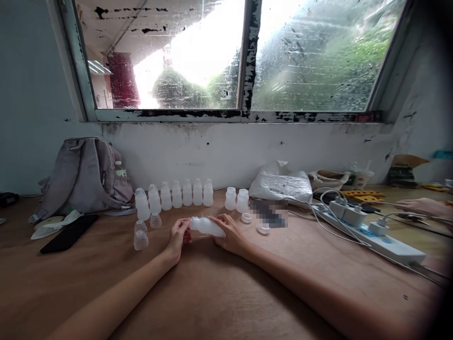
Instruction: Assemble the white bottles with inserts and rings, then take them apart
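Both hands hold a frosted white baby bottle (208, 226) lying on its side just above the table. The fingers of my left hand (180, 236) pinch the bottle's neck end, where a collar shows. My right hand (228, 233) wraps round the bottle's body. Two open-necked bottles, one of them a bottle without a top (242, 201), stand behind my right hand. Near them lie a white ring (247, 217) and another white ring (263, 229). Clear domed caps, including a front cap (140, 240), sit left of my left hand. Behind stands a row of capped bottles (187, 193).
A grey backpack (88, 174), a black phone (69, 233) and white tissue lie on the left. To the right are a silver bag (281, 184), a power strip (382, 238) with plugs and loose cables, and another person's hand (424, 206) at the far edge.
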